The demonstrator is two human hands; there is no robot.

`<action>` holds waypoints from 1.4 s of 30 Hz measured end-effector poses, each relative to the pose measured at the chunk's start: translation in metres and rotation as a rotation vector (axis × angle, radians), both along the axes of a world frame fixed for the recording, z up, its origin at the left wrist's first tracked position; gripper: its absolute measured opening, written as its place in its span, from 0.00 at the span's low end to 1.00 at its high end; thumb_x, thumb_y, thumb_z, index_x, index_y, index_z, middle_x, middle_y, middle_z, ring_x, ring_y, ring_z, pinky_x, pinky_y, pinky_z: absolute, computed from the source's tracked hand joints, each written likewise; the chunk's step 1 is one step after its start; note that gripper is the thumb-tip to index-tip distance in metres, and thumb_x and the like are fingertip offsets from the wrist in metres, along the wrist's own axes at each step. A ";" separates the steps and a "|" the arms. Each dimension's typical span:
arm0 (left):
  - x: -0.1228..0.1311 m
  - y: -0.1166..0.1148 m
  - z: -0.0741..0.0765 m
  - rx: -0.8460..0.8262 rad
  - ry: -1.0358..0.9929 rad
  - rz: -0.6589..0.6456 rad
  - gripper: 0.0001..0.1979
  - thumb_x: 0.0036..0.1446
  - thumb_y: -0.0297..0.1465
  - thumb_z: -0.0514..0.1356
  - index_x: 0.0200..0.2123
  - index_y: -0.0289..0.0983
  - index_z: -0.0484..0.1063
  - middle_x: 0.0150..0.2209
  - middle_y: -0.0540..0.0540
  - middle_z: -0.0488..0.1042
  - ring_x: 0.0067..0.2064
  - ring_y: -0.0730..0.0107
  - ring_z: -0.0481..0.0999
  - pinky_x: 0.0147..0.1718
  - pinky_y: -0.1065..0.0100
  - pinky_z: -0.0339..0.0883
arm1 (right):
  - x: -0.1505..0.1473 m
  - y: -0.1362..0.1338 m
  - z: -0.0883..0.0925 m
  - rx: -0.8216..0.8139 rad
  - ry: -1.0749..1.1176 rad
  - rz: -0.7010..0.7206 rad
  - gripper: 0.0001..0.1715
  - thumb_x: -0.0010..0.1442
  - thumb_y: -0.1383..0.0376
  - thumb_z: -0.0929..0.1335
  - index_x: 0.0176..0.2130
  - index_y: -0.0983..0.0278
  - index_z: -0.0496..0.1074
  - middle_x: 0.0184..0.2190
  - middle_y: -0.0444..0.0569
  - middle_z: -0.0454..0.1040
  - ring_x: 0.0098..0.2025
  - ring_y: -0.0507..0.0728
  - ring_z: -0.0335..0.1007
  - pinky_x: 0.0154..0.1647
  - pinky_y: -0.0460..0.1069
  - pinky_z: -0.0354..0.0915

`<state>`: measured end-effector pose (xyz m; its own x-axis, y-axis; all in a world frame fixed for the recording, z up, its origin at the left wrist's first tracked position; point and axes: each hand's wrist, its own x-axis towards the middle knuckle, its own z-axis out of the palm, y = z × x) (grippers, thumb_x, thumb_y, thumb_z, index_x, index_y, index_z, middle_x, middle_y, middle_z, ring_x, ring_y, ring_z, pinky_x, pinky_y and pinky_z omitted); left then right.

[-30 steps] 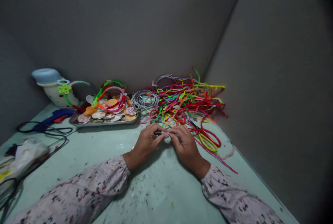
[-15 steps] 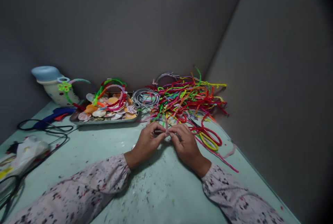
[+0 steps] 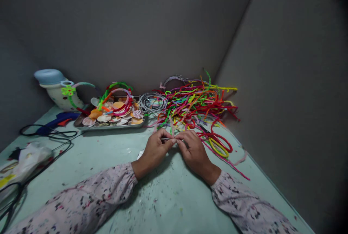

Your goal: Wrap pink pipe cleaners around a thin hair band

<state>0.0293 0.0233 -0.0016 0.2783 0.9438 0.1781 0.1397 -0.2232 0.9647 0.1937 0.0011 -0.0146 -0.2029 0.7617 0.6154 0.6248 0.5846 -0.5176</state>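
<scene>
Mostly forward, slightly leftward, the pale pink pipe cleaner's [image 3: 171, 125] long axis.

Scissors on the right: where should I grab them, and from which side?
Best by the handle loops, probably with the right hand, coming from the near right: the loops lie that way, while the dark blades point away toward the coloured pile.

The left hand [image 3: 156, 149] and right hand [image 3: 193, 152] pinch a pale pink fuzzy stem [image 3: 172, 127] between their fingertips, with red-and-yellow-handled scissors [image 3: 211, 135] just beside the right hand and a multicoloured pile of fuzzy stems [image 3: 195, 99] beyond both.
</scene>
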 end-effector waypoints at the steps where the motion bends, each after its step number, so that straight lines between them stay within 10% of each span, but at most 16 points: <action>1: 0.000 0.000 -0.001 -0.003 -0.003 0.001 0.09 0.53 0.35 0.62 0.30 0.35 0.68 0.28 0.51 0.71 0.29 0.74 0.70 0.28 0.72 0.63 | 0.000 0.000 0.000 0.003 -0.003 0.001 0.09 0.64 0.68 0.63 0.40 0.61 0.72 0.37 0.50 0.73 0.42 0.59 0.66 0.45 0.56 0.64; 42: 0.001 -0.002 -0.005 0.141 0.157 0.006 0.09 0.58 0.35 0.57 0.33 0.35 0.69 0.28 0.51 0.71 0.28 0.74 0.68 0.28 0.73 0.60 | 0.000 0.001 -0.003 0.013 0.014 -0.015 0.06 0.64 0.67 0.63 0.39 0.62 0.70 0.37 0.50 0.73 0.41 0.58 0.66 0.44 0.55 0.63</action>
<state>0.0299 0.0212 -0.0065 0.3078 0.9142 0.2637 0.2877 -0.3536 0.8901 0.1936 0.0020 -0.0178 -0.1828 0.7564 0.6280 0.6262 0.5820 -0.5187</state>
